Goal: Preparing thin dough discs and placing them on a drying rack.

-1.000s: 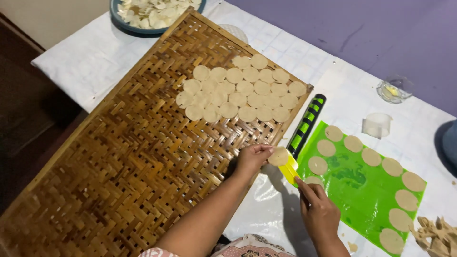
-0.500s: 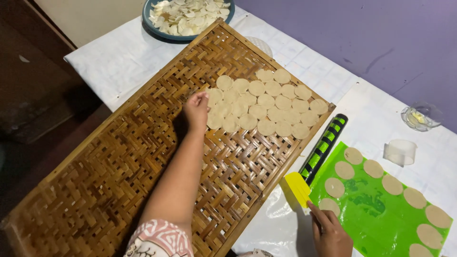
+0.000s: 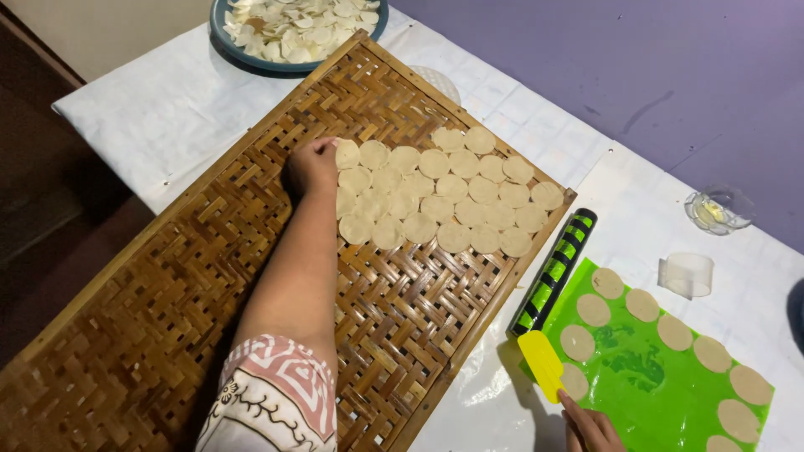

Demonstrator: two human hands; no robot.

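Observation:
My left hand (image 3: 312, 163) reaches across the woven bamboo tray (image 3: 159, 276) and presses a round dough disc (image 3: 346, 154) down at the left end of the disc rows. Several pale dough discs (image 3: 452, 201) lie in overlapping rows on the tray's far part. My right hand (image 3: 590, 427) shows at the bottom edge, holding a yellow scraper (image 3: 542, 365) whose blade rests at the edge of a green mat (image 3: 662, 368). Several more cut dough rounds (image 3: 643, 305) lie on that mat.
A black and green rolling pin (image 3: 554, 272) lies between tray and mat. A blue dish of white dough scraps (image 3: 295, 25) stands at the far end. A round clear cutter (image 3: 687, 274) and a small glass bowl (image 3: 717, 209) sit at right on the white table covering.
My left hand carried a disc from beside the scraper to the tray, and now sets it at the left end of the rows. The right hand stayed at the mat with the scraper.

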